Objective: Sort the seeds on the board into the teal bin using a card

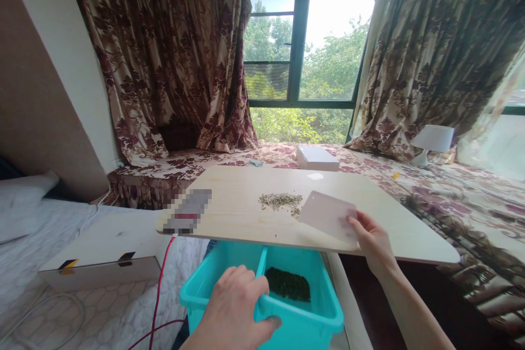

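A turquoise two-compartment bin (303,320) stands below the front edge of the wooden tabletop (238,224). My left hand (241,306) is closed around the bin's near rim, by the divider. Small dark green grains (288,284) lie in the right compartment; my hand hides part of the left one. Between its thumb and fingers, my right hand (373,240) holds a thin translucent plastic scraper sheet (328,216) by its right end. The sheet is tilted over the tabletop, its left side close to a loose scatter of greenish-brown grains (281,200).
A blurred-out flat device (187,210) with a red cable (163,273) lies at the tabletop's left end. Left of it, a white box (106,251) rests on the quilted bed. Behind the table, a floral-covered ledge holds another white box (318,158) and a lamp (432,139).
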A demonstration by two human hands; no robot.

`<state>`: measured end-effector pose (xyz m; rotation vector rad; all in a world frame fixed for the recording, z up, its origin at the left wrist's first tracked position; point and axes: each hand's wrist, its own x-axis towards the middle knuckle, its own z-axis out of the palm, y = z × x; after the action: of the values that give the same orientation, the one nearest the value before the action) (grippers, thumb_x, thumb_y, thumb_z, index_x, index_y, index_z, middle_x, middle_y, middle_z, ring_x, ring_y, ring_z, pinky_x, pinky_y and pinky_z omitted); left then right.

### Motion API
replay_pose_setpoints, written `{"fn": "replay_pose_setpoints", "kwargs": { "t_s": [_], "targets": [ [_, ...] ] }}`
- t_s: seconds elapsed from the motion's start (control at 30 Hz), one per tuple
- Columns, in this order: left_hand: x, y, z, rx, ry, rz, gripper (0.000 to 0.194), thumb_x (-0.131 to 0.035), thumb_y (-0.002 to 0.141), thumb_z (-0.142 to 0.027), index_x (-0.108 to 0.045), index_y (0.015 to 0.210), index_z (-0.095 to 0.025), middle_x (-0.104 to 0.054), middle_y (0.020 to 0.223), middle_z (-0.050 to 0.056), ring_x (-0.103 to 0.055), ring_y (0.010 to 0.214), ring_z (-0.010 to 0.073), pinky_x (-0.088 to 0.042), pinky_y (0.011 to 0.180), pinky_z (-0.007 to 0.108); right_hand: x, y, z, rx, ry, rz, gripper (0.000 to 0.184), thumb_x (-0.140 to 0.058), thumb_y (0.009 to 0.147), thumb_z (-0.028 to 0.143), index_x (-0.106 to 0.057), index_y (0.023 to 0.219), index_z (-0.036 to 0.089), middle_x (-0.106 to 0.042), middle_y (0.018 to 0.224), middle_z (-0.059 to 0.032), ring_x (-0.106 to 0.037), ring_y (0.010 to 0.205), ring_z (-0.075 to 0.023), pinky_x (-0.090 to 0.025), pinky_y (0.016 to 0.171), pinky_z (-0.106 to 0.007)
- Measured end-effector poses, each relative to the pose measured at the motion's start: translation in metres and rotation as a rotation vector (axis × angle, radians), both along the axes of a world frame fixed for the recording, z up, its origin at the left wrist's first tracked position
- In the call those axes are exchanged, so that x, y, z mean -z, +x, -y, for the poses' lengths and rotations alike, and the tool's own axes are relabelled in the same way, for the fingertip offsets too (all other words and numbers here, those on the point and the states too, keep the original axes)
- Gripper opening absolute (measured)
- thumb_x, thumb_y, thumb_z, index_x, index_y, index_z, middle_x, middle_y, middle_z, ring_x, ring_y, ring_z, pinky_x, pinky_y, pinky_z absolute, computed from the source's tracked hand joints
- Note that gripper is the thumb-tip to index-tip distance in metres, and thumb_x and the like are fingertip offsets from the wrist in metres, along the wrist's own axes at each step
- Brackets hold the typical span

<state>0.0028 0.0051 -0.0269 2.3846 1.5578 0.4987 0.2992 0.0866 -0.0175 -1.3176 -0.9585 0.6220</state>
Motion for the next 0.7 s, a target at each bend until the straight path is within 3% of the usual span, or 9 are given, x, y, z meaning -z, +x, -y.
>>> {"fn": "replay_pose_setpoints", "kwargs": {
  "t_s": [0.13, 0.33, 0.5, 0.6, 0.7],
  "targets": [
    [-0.003, -0.001, 0.000, -0.010, -0.002, -0.008, 0.020, -0.071, 0.065, -0.034, -0.059, 0.075, -0.022, -0.059, 0.077, 0.000, -0.051, 0.081, 0.0194, -0.034, 0.075, 0.033, -0.001, -0.002, -0.010, 0.035, 0.024, -0.005, 0.034, -0.066, 0.065, 0.036, -0.068, 0.092, 0.016, -0.075, 0.082, -0.0084, -0.069, 0.075, -0.0228, -0.054, 0.062, -0.029],
    [-0.015, -0.017, 0.003, -0.086, -0.050, -0.014, 0.014, -0.066, 0.069, -0.030, -0.060, 0.078, -0.022, -0.061, 0.081, 0.001, -0.053, 0.084, 0.0199, -0.036, 0.077, 0.033, 0.004, -0.048, -0.028, -0.220, 0.078, 0.056, 0.037, -0.066, 0.067, 0.046, -0.066, 0.091, 0.016, -0.074, 0.082, -0.0085, -0.069, 0.075, -0.0221, -0.054, 0.065, -0.031],
    [-0.021, -0.033, 0.001, -0.158, -0.061, -0.021, 0.011, -0.063, 0.071, -0.030, -0.061, 0.078, -0.022, -0.060, 0.081, 0.001, -0.054, 0.085, 0.0206, -0.037, 0.076, 0.033, 0.009, -0.081, -0.041, -0.270, 0.126, 0.093, 0.037, -0.065, 0.067, 0.048, -0.064, 0.086, 0.017, -0.073, 0.088, -0.0111, -0.068, 0.081, -0.0233, -0.052, 0.074, -0.034],
    [-0.021, -0.039, -0.001, -0.174, -0.055, -0.027, 0.010, -0.063, 0.072, -0.030, -0.060, 0.076, -0.022, -0.060, 0.080, 0.001, -0.054, 0.084, 0.0205, -0.037, 0.075, 0.033, 0.009, -0.083, -0.036, -0.306, 0.097, 0.115, 0.035, -0.065, 0.068, 0.048, -0.065, 0.083, 0.017, -0.073, 0.085, -0.0098, -0.067, 0.078, -0.0227, -0.052, 0.070, -0.033],
    [-0.023, -0.039, -0.001, -0.177, -0.056, -0.037, 0.010, -0.063, 0.072, -0.031, -0.060, 0.076, -0.022, -0.060, 0.080, 0.001, -0.054, 0.084, 0.0203, -0.037, 0.074, 0.032, 0.003, -0.076, -0.019, -0.432, 0.015, 0.122, 0.033, -0.068, 0.067, 0.047, -0.067, 0.082, 0.018, -0.073, 0.079, -0.0075, -0.067, 0.073, -0.0215, -0.052, 0.062, -0.030]
  ]
}}
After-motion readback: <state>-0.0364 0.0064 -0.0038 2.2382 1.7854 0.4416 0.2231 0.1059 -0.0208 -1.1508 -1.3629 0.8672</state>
